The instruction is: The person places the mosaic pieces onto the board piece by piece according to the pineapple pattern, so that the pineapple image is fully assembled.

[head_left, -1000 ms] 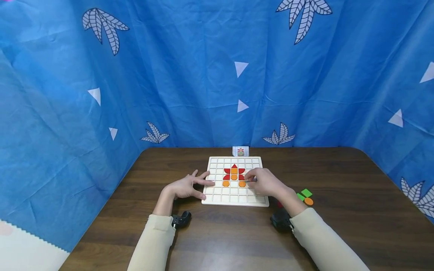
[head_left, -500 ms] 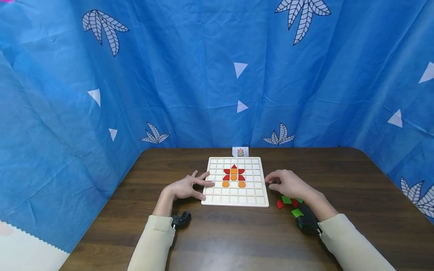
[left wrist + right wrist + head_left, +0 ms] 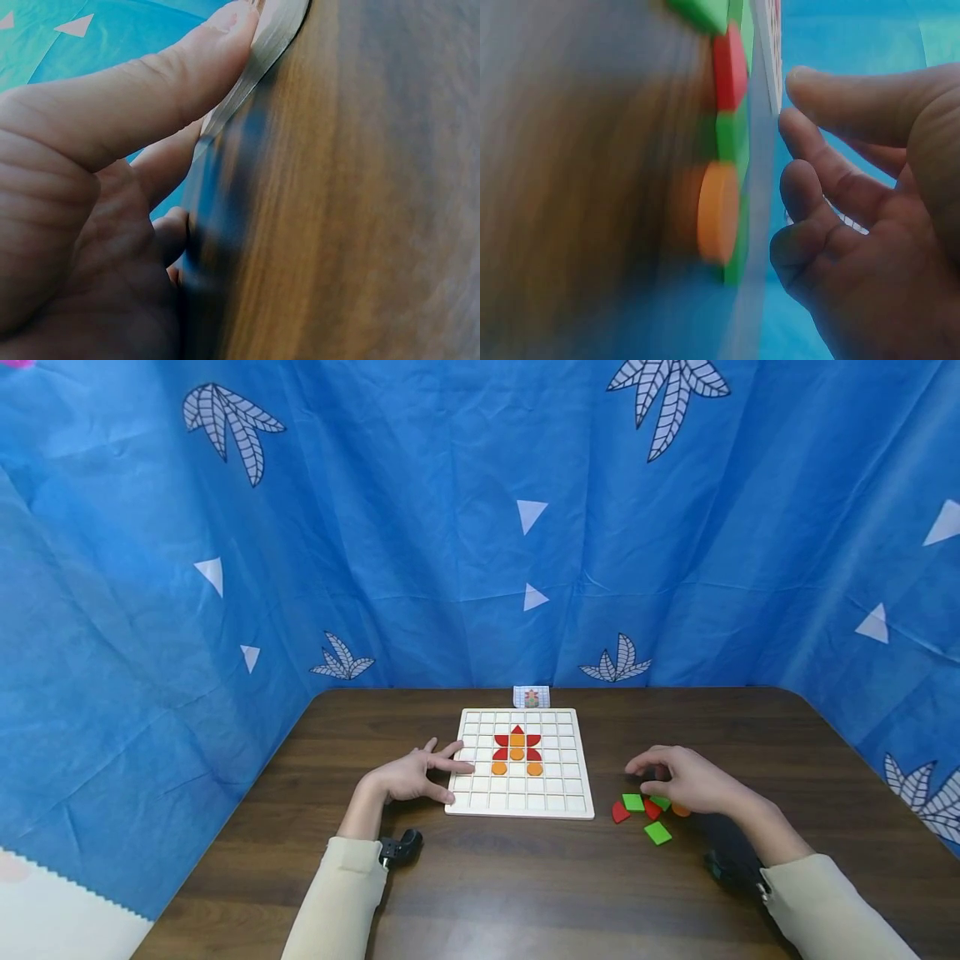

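A white grid board (image 3: 551, 795) lies on the table with a figure of red and orange pieces on it. The red triangle (image 3: 517, 729) tops an orange square (image 3: 517, 740), with red petal-shaped pieces at the sides and orange discs below. My left hand (image 3: 408, 775) rests at the board's left edge, fingers spread, thumb at the rim. My right hand (image 3: 686, 778) hovers just above loose pieces right of the board, holding nothing, its fingers loosely bent. Under it lie a green square (image 3: 633, 802), a red quarter-round piece (image 3: 620, 812) and an orange disc (image 3: 718, 214), partly hidden.
Behind the board stands a small card (image 3: 531, 697) printed with a coloured figure on a grid. Another green piece (image 3: 657, 832) lies nearer the front. A blue patterned curtain (image 3: 450, 527) hangs along the back and sides of the brown table (image 3: 510, 885).
My right hand has left the lower right part of the figure and moved right, off the board, to above the loose pieces. The left hand has stayed at the board's edge.
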`<state>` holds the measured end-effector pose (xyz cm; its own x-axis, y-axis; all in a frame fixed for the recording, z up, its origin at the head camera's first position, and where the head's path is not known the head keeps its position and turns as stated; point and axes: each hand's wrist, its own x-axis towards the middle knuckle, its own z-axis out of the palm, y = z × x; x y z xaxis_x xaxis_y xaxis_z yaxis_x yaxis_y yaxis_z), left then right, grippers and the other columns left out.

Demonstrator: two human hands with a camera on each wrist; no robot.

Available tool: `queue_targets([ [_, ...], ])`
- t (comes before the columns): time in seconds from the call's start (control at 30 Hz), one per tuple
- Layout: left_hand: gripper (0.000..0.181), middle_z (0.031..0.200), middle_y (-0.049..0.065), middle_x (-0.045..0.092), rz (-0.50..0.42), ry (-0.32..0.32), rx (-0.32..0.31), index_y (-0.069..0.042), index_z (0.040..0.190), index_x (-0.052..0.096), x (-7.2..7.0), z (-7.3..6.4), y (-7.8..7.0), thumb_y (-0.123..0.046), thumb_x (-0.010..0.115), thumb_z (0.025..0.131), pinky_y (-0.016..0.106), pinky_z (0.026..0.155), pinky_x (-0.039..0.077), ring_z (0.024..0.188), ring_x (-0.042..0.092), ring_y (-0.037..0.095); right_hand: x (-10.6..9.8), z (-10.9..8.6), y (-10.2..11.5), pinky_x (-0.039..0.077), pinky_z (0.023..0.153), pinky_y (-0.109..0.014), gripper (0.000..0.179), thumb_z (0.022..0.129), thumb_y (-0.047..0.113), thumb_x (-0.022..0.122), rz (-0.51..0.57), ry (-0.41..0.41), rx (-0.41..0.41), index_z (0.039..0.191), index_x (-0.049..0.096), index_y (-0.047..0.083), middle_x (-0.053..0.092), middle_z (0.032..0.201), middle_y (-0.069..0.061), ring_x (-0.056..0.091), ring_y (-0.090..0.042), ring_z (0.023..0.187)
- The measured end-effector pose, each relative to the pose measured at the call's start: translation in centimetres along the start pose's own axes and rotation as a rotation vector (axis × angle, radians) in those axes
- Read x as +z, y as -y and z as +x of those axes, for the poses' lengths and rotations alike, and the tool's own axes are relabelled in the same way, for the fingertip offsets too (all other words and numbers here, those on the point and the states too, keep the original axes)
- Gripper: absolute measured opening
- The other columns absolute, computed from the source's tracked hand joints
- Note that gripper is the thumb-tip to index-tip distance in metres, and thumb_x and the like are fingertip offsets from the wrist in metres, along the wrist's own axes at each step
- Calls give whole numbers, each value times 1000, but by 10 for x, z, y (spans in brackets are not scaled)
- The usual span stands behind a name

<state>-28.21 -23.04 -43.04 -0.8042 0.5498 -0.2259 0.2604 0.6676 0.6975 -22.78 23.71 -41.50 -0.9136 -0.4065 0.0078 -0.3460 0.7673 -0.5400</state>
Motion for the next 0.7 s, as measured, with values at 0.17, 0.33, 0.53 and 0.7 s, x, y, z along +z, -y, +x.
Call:
queue_targets([
  [0.17,54,171,-5,25,-1,-4,3,-35,136,68,1,0,-1,-26,84,85,74,121,-3,161,-8,40,-8,-11,-15,50,73,-26,25,93,10,74,-14,-19,-16,118,75,14,72,115,-4,55,-16,90],
  [0.33,54,172,-5,25,-12,-1,-2,-34,136,68,1,-1,-4,-25,84,85,74,121,-5,161,-8,40,-17,-23,-32,48,70,-25,28,94,8,72,9,-7,-43,121,73,15,70,119,-7,51,-12,87],
  [0.53,54,172,-5,25,-10,-2,-1,-34,137,68,0,0,-3,-26,84,86,74,121,-5,161,-9,40,-22,-31,-49,47,71,-23,33,91,3,73,8,18,-45,122,72,14,68,118,-6,49,-8,86],
  [0.7,54,172,-5,25,-5,-2,3,-34,137,68,0,0,-1,-27,83,86,74,121,-4,161,-8,40,-21,-32,-53,46,69,-23,32,91,5,74,-9,19,-32,121,73,12,68,113,-5,48,-8,84],
])
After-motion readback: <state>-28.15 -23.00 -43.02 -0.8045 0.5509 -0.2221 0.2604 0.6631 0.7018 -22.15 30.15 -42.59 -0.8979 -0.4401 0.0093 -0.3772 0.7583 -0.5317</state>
